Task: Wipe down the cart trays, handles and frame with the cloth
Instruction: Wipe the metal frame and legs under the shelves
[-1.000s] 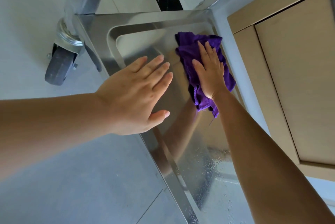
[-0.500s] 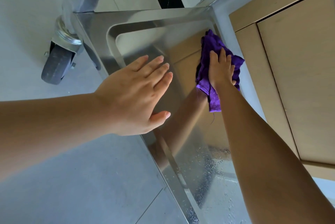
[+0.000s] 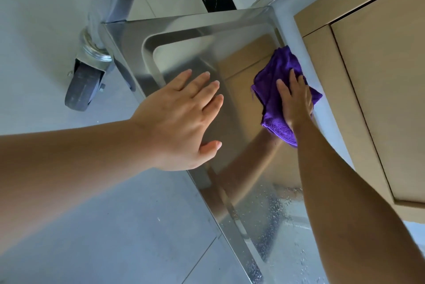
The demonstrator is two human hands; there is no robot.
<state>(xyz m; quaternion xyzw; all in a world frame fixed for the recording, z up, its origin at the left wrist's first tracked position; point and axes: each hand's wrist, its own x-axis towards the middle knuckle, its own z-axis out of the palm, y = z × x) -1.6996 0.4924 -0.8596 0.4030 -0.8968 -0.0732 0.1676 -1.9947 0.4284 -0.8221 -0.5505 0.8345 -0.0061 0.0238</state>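
Cloth swept back to the tray's right edge — bottom tray partly wiped.

Pressed flat under the right hand (image 3: 296, 102), fingers straight, the purple cloth (image 3: 276, 90) now at the right side wall of the steel tray (image 3: 197, 53), shifted there from the far corner a second ago. Left hand (image 3: 181, 120) unmoved — spread flat, released, bracing the tray's near rim beside the caster wheel (image 3: 84, 86). Water droplets (image 3: 276, 212) left on the nearer stretch of tray, so probably more passes due there before handles and frame.
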